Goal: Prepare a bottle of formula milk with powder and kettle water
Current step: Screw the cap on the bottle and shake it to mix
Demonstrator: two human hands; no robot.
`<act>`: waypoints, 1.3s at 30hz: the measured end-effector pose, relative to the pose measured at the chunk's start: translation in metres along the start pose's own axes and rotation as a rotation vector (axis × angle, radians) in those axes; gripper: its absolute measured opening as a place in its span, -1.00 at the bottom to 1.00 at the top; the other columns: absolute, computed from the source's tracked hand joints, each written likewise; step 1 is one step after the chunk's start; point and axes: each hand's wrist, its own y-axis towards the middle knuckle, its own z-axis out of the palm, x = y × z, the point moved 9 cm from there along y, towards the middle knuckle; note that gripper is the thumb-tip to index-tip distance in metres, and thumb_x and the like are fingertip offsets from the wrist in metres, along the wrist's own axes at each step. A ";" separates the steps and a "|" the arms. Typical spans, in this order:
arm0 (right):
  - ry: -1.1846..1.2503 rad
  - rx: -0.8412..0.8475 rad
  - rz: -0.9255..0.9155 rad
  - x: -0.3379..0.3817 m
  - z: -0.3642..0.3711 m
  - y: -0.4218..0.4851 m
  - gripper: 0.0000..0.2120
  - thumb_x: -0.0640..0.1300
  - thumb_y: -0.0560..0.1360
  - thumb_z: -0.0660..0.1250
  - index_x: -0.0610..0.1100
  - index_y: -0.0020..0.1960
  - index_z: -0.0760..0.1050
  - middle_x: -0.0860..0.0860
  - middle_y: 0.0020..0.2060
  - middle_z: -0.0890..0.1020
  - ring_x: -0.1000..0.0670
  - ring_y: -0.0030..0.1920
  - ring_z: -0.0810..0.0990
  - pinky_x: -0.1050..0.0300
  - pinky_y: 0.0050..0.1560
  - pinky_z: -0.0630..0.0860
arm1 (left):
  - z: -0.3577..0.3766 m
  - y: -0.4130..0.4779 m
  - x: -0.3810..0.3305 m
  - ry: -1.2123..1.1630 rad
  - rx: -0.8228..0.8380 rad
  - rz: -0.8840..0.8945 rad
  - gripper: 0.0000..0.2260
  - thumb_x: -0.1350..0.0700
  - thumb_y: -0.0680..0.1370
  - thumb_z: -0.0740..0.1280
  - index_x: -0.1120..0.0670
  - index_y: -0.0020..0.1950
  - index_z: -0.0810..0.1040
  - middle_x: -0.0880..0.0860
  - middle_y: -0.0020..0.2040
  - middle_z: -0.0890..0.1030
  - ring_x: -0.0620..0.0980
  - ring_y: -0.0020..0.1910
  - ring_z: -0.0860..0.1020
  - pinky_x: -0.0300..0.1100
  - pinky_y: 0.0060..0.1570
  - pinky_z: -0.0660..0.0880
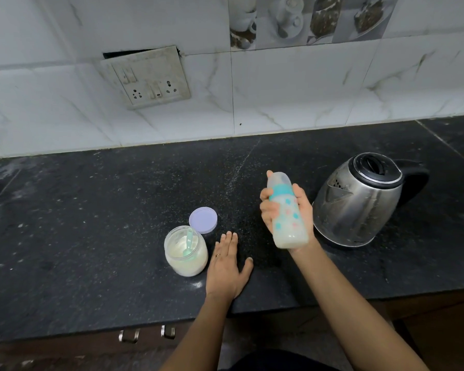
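Mixing looks to be the step in hand; the right hand [285, 210] grips the capped bottle [286, 210] above the counter [91, 210], milky inside; left hand [227, 259] lies flat, fingers straight, beside the open powder jar [186, 250]; next: shake firmly, then set down beside the kettle [359, 202].

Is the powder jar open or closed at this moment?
Open. Its purple lid lies flat on the counter just behind the powder jar, and a green scoop rests in the powder inside.
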 end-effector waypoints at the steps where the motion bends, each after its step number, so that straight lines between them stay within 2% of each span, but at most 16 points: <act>1: -0.092 0.035 -0.037 0.005 0.006 -0.004 -0.49 -0.07 0.44 0.39 -0.14 0.37 0.41 -0.18 -0.06 0.56 -0.07 -0.26 0.55 0.05 -0.23 0.56 | 0.000 0.000 0.000 -0.003 -0.001 0.001 -0.29 -0.25 0.50 -0.03 0.09 0.57 0.07 0.05 0.57 0.10 -0.05 0.56 -0.01 -0.24 0.47 -0.24; 3: -0.174 0.116 -0.086 0.011 0.022 -0.004 -0.42 -0.06 0.36 0.47 -0.12 0.33 0.40 -0.14 -0.07 0.57 -0.05 -0.26 0.57 0.08 -0.23 0.57 | 0.000 0.000 -0.001 -0.005 0.002 0.002 -0.28 -0.26 0.49 -0.05 0.10 0.57 0.07 0.05 0.57 0.10 -0.05 0.56 -0.02 -0.25 0.47 -0.25; 5: -0.001 0.063 -0.089 0.017 0.015 -0.002 -0.41 -0.10 0.24 0.55 -0.19 0.20 0.44 -0.13 -0.10 0.60 -0.07 -0.23 0.62 0.08 -0.19 0.60 | -0.001 0.000 -0.001 0.000 0.002 -0.002 -0.27 -0.26 0.48 -0.06 0.10 0.57 0.07 0.05 0.57 0.09 -0.05 0.56 -0.02 -0.25 0.46 -0.26; 7: 0.089 0.090 -0.049 0.017 0.015 0.002 -0.48 -0.10 0.32 0.48 -0.20 0.21 0.44 -0.14 -0.10 0.58 -0.07 -0.24 0.60 0.09 -0.20 0.58 | -0.001 0.000 -0.001 -0.003 0.005 -0.004 -0.27 -0.27 0.48 -0.07 0.09 0.57 0.06 0.04 0.58 0.08 -0.06 0.56 -0.03 -0.26 0.46 -0.27; 9: -0.036 0.099 -0.043 0.015 0.025 -0.002 -0.51 -0.07 0.38 0.41 -0.13 0.29 0.43 -0.13 -0.09 0.54 -0.03 -0.28 0.54 0.12 -0.26 0.54 | 0.000 0.000 -0.001 -0.003 0.009 -0.002 -0.27 -0.27 0.48 -0.07 0.08 0.57 0.05 0.04 0.58 0.07 -0.06 0.56 -0.04 -0.26 0.46 -0.27; 11: -0.104 0.020 -0.043 0.016 0.028 -0.002 -0.56 -0.04 0.40 0.39 -0.14 0.23 0.43 -0.13 -0.12 0.55 -0.05 -0.29 0.56 0.10 -0.30 0.58 | 0.000 0.000 0.000 -0.004 0.007 -0.003 -0.27 -0.27 0.48 -0.07 0.08 0.57 0.05 0.04 0.58 0.07 -0.06 0.56 -0.03 -0.26 0.46 -0.26; 12: -0.056 -0.079 -0.058 0.017 0.021 -0.002 -0.60 -0.03 0.42 0.37 -0.17 0.19 0.43 -0.14 -0.12 0.56 -0.07 -0.26 0.59 0.06 -0.30 0.62 | 0.000 0.000 0.000 -0.005 0.006 -0.005 -0.27 -0.27 0.48 -0.07 0.09 0.57 0.06 0.04 0.58 0.08 -0.05 0.56 -0.03 -0.25 0.46 -0.25; 14: 0.011 -0.314 -0.139 0.019 0.001 -0.007 -0.62 0.00 0.49 0.35 -0.18 0.21 0.40 -0.19 -0.01 0.58 -0.13 -0.13 0.62 -0.02 -0.26 0.64 | -0.001 0.000 -0.001 -0.004 0.007 -0.004 -0.27 -0.27 0.48 -0.07 0.09 0.57 0.06 0.04 0.58 0.08 -0.05 0.56 -0.02 -0.24 0.47 -0.24; 17: -0.018 -0.415 -0.114 0.013 -0.006 -0.010 -0.57 0.01 0.47 0.41 -0.18 0.23 0.40 -0.20 0.14 0.54 -0.16 -0.03 0.61 -0.04 -0.26 0.63 | -0.002 0.000 -0.001 0.002 0.003 -0.003 -0.28 -0.27 0.49 -0.07 0.09 0.57 0.06 0.04 0.58 0.09 -0.05 0.56 -0.02 -0.24 0.47 -0.24; 19: 0.010 -0.426 -0.078 0.009 -0.004 -0.013 -0.59 -0.02 0.47 0.42 -0.17 0.21 0.40 -0.23 0.19 0.50 -0.19 0.02 0.59 -0.07 -0.26 0.64 | -0.003 0.000 -0.002 0.002 0.004 -0.004 -0.31 -0.25 0.52 -0.03 0.09 0.57 0.06 0.04 0.58 0.08 -0.05 0.56 -0.02 -0.24 0.47 -0.24; 24: 0.044 -0.448 -0.063 0.013 -0.003 -0.014 -0.54 -0.05 0.48 0.41 -0.08 0.31 0.35 -0.26 0.27 0.42 -0.34 0.16 0.50 -0.22 -0.28 0.61 | -0.004 -0.001 -0.003 0.000 0.005 -0.006 -0.33 -0.20 0.54 0.05 0.09 0.57 0.06 0.05 0.58 0.09 -0.04 0.56 -0.02 -0.22 0.48 -0.21; 30: 0.101 -0.516 -0.042 0.012 -0.004 -0.022 -0.60 -0.11 0.47 0.43 -0.14 0.23 0.37 -0.32 0.22 0.36 -0.36 0.14 0.44 -0.29 -0.23 0.60 | -0.002 -0.001 -0.002 -0.004 0.003 -0.006 -0.33 -0.22 0.54 0.04 0.09 0.57 0.07 0.04 0.57 0.10 -0.04 0.56 -0.01 -0.21 0.48 -0.20; 32: 0.104 -0.445 -0.023 0.013 -0.003 -0.018 -0.55 -0.09 0.46 0.44 -0.15 0.27 0.37 -0.30 0.22 0.43 -0.30 0.11 0.52 -0.25 -0.18 0.62 | -0.002 -0.001 -0.001 -0.005 0.002 -0.005 -0.31 -0.25 0.52 -0.01 0.08 0.57 0.08 0.04 0.57 0.10 -0.05 0.55 0.00 -0.23 0.47 -0.21; 35: 0.126 -0.372 0.002 0.013 -0.007 -0.011 -0.49 -0.05 0.48 0.41 -0.21 0.34 0.35 -0.32 0.18 0.52 -0.26 0.10 0.59 -0.14 0.07 0.59 | -0.001 0.000 -0.001 -0.006 -0.006 -0.006 -0.28 -0.27 0.49 -0.05 0.09 0.57 0.08 0.04 0.57 0.10 -0.06 0.56 -0.01 -0.26 0.46 -0.25; 37: 0.075 -0.432 -0.061 0.018 -0.025 -0.010 -0.49 -0.05 0.53 0.34 -0.23 0.40 0.30 -0.34 0.20 0.49 -0.32 0.10 0.56 -0.22 0.06 0.54 | -0.002 0.000 -0.001 -0.009 -0.008 -0.006 -0.28 -0.27 0.49 -0.04 0.09 0.57 0.08 0.04 0.57 0.10 -0.06 0.56 -0.01 -0.26 0.46 -0.26; 39: -0.036 -0.318 -0.049 0.015 -0.033 -0.009 -0.44 -0.05 0.51 0.34 -0.24 0.43 0.31 -0.32 0.24 0.50 -0.33 0.11 0.57 -0.26 0.02 0.54 | -0.002 -0.001 -0.001 -0.007 -0.008 -0.002 -0.28 -0.27 0.49 -0.05 0.09 0.57 0.07 0.03 0.58 0.09 -0.06 0.56 -0.02 -0.28 0.45 -0.28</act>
